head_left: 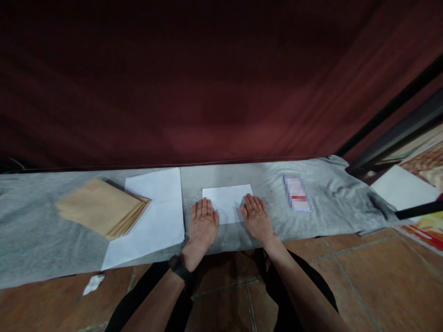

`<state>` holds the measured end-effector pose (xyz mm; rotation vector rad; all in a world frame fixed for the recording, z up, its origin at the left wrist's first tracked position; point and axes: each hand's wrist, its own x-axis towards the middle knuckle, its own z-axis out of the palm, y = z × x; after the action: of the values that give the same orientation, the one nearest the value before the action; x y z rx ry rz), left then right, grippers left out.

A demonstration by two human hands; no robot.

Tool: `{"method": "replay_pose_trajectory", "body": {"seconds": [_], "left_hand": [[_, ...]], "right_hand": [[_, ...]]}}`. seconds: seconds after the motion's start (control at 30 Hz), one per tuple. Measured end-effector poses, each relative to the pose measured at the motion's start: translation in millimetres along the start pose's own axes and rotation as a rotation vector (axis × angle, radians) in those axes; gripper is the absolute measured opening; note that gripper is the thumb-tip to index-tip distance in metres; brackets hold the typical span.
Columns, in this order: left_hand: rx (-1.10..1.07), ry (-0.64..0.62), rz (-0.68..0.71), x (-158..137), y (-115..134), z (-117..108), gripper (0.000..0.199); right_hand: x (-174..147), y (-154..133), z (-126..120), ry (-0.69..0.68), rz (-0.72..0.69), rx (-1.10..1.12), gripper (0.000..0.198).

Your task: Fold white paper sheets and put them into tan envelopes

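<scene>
A small white sheet of paper [228, 203], perhaps folded, lies flat on the grey cloth in front of me. On its left edge rests my left hand [203, 223], palm down with the fingers stretched out. My right hand [256, 216] lies flat in the same way over the right edge. Neither hand grips anything. To the left is a stack of larger white paper [162, 216], with a fanned pile of brown envelopes [100, 205] partly on top of it. A blurred pinkish-white packet or pad with a red band [297, 193] lies to the right.
The long, narrow surface is covered by a grey cloth [270, 235]. A dark red curtain [207, 115] hangs behind it. Dark bars [394, 106] and printed sheets [425, 226] are at the right. A crumpled white scrap [93, 284] lies on the tiled floor [360, 281].
</scene>
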<state>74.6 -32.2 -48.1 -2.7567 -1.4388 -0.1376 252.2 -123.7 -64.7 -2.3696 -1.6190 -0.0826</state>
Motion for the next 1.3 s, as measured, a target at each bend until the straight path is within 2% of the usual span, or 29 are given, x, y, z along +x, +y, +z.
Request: {"method": "replay_pose_trajectory", "body": {"seconds": [0.1, 0.17, 0.23, 0.3, 0.43, 0.57, 0.7, 1.0, 1.3], "left_hand": [[-0.046, 0.053, 0.034, 8, 8, -1, 0.056], [-0.112, 0.072, 0.129, 14, 16, 2, 0.056], [-0.171, 0.059, 0.213, 20, 24, 7, 0.055], [-0.204, 0.025, 0.235, 26, 30, 12, 0.055], [-0.202, -0.008, 0.206, 33, 35, 20, 0.055], [-0.176, 0.006, 0.179, 38, 32, 24, 0.056], [-0.146, 0.027, 0.095, 43, 27, 29, 0.057], [-0.073, 0.013, 0.003, 43, 11, 26, 0.060], [-0.085, 0.040, -0.051, 41, -4, 27, 0.064]], "right_hand": [[7, -5, -2, 0.002, 0.024, 0.046, 0.056], [12, -11, -3, -0.010, -0.015, 0.101, 0.056], [16, -17, -2, -0.042, -0.081, 0.161, 0.055], [20, -22, 0, -0.083, -0.115, 0.202, 0.054], [27, -26, 6, -0.115, -0.087, 0.210, 0.052], [31, -26, 10, -0.078, -0.047, 0.180, 0.051], [33, -23, 12, -0.045, -0.004, 0.141, 0.051], [31, -3, 9, -0.006, 0.084, 0.065, 0.055], [23, 15, 3, -0.006, 0.114, 0.036, 0.057]]}}
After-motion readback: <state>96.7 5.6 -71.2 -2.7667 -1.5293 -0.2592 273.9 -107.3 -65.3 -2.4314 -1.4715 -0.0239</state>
